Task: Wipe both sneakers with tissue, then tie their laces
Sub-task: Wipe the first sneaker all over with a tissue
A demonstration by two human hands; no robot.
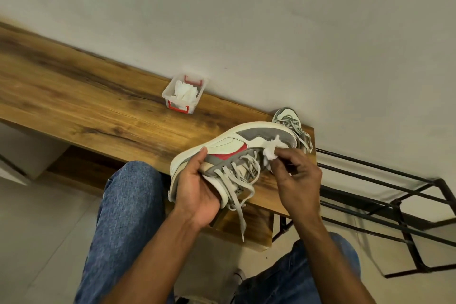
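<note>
A white, grey and red sneaker point(229, 143) is held on its side above the wooden bench point(98, 111), its loose grey laces point(240, 180) dangling. My left hand point(195, 185) grips it around the heel and collar. My right hand point(293, 175) pinches a crumpled white tissue point(271, 149) against the grey toe area. The second sneaker point(290, 118) stands on the bench's far right end by the wall, partly hidden behind the held one, laces untied.
A small clear plastic box with red clips point(182, 94) holding white tissues stands on the bench near the wall. A black metal rack point(394, 205) stands to the right. My knees in blue jeans point(125, 217) are below the bench edge.
</note>
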